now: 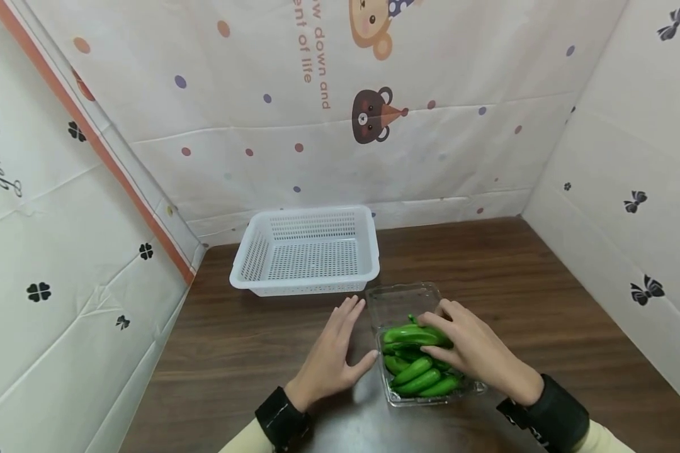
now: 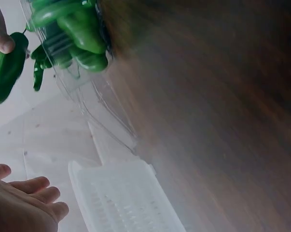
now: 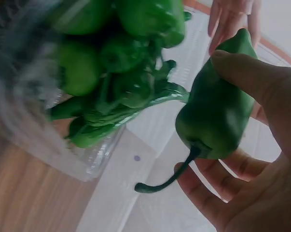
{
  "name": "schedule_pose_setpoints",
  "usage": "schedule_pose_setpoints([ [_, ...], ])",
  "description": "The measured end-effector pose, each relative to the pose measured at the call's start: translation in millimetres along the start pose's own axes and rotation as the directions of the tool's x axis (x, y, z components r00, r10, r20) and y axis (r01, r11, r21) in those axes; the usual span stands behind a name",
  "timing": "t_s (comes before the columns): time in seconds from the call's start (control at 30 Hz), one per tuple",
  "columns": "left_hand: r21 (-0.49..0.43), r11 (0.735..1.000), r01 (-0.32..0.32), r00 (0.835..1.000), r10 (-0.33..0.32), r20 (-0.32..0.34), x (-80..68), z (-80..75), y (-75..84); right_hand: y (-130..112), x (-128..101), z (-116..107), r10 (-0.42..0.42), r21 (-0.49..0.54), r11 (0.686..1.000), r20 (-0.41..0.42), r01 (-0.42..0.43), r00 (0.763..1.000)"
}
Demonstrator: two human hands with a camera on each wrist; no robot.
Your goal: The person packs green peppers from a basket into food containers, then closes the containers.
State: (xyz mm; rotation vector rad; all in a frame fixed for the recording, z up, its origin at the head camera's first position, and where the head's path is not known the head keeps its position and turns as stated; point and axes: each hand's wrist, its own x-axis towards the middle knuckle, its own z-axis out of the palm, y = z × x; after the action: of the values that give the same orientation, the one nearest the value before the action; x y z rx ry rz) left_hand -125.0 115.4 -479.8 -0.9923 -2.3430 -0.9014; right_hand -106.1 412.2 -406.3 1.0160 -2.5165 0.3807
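A clear plastic clamshell box point(image 1: 399, 302) sits on the dark wooden table point(image 1: 544, 296), filled with several green peppers point(image 1: 422, 377). My right hand point(image 1: 447, 333) reaches over the box and grips one green pepper point(image 1: 409, 335) at the top of the pile. In the right wrist view that pepper point(image 3: 217, 106) sits between thumb and fingers point(image 3: 261, 82), its stem hanging down, lifted apart from the other peppers point(image 3: 121, 58). My left hand point(image 1: 358, 332) lies open, its fingers straight, just left of the box, thumb near its wall.
A white perforated basket point(image 1: 306, 251) stands behind the hands, against the back wall, nothing visible inside it; the left wrist view shows it too point(image 2: 126, 198). Printed fabric walls close in on the left, back and right.
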Motion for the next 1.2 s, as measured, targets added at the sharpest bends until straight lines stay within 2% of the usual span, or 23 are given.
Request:
schedule_pose_setpoints([
  [0.3, 0.005, 1.0, -0.017, 1.0, 0.017, 0.025, -3.2, 5.5, 5.7, 1.3, -14.3, 11.8, -0.052, -0.078, 0.996, -0.016, 0.05, 0.999],
  [0.5, 0.002, 0.999, -0.038, 0.998, 0.038, 0.039, -5.6, 10.6, 9.1, -0.5, -20.3, 13.9, -0.075, -0.087, 0.994, -0.029, 0.072, 0.997],
  [0.63, -0.011, 0.998, -0.057, 0.995, 0.058, 0.077, -8.4, 16.7, 15.2, -3.5, -26.4, 15.0, -0.081, -0.09, 0.993, -0.027, 0.078, 0.996],
  [0.9, -0.042, 0.995, -0.085, 0.976, 0.092, 0.197, -13.4, 23.0, 29.5, -6.3, -39.0, 16.6, -0.059, -0.045, 0.997, -0.055, 0.056, 0.997],
  [1.07, -0.022, 0.995, -0.1, 0.958, 0.102, 0.267, -15.5, 25.6, 34.4, -9.6, -40.1, 18.5, -0.047, -0.025, 0.999, -0.07, 0.045, 0.996],
  [1.2, 0.013, 0.992, -0.122, 0.951, 0.113, 0.287, -15.7, 28.8, 35.4, -12.0, -38.9, 21.6, -0.021, -0.015, 1.0, -0.069, 0.02, 0.997],
])
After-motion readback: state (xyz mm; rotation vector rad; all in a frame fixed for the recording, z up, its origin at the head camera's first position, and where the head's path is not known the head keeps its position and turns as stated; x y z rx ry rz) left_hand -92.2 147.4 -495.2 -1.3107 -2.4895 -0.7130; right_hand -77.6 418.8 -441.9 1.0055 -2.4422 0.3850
